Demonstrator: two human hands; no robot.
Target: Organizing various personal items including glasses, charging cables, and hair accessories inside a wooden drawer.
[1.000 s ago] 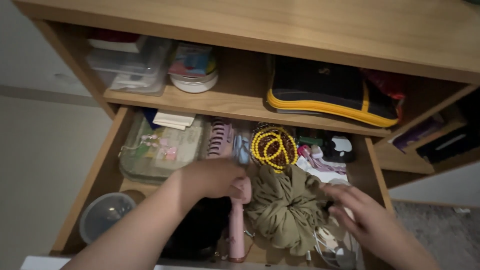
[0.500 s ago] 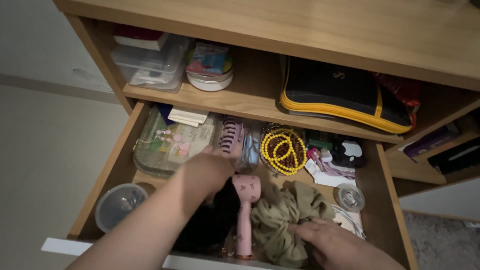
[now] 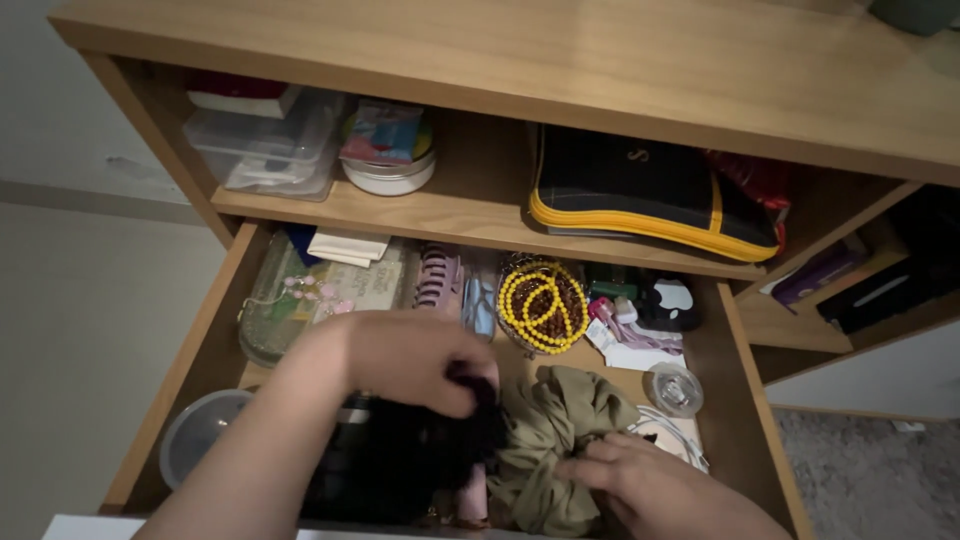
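Note:
I look down into an open wooden drawer full of small items. My left hand reaches in from the lower left, its fingers closed on a black fabric bundle at the drawer's front. My right hand comes in from the lower right and pinches the crumpled olive-green cloth beside the black one. A pink upright object shows only at its lower end between the two fabrics; the rest is hidden under my left hand.
The drawer's back holds a yellow bead string, a pink hair claw, a clear pouch and a small round clear tub. A round lidded container sits front left. The shelf above carries a black-and-yellow case and plastic boxes.
My left hand slid from the pink object's top onto the black fabric and closed on it. My right hand moved from the drawer's right side onto the olive cloth. The view came closer.

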